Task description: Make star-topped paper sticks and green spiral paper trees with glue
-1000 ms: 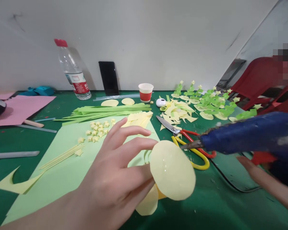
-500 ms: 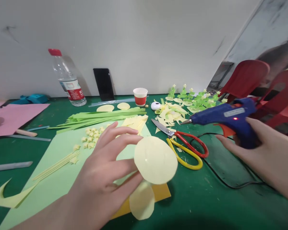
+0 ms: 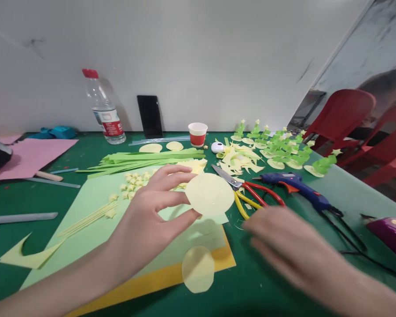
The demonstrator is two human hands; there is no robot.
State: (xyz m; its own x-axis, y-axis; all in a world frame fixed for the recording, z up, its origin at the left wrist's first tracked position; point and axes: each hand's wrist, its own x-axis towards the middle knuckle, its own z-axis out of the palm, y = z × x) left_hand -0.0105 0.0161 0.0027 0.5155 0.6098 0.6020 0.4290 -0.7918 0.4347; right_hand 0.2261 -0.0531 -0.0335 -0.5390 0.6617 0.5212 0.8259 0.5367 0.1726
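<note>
A pale yellow paper circle (image 3: 210, 195) is pinched at its left edge between the thumb and fingers of my left hand (image 3: 152, 211), above the paper sheets. My right hand (image 3: 284, 242), smeared by motion, hovers over the table just right of that circle; its fingers are too blurred to read. Beyond it lie the scissors (image 3: 230, 177) with one red and one yellow handle. The blue glue gun (image 3: 297, 187) rests on its side on the table. Below my left hand, a second paper circle (image 3: 198, 269) overlaps an orange sheet (image 3: 225, 256) and the green table.
Paper strips (image 3: 152, 157), folded stars (image 3: 132, 182) and yellow scraps (image 3: 239, 156) lie around. Several green star-topped paper plants (image 3: 284, 149) stand back right. A bottle (image 3: 105, 114), phone (image 3: 150, 116) and paper cup (image 3: 197, 134) line the wall. A purple tool (image 3: 391, 233) is far right.
The glue gun has left my right hand and now lies on the table. My right hand has come left, towards the circle. My left hand still holds the paper circle.
</note>
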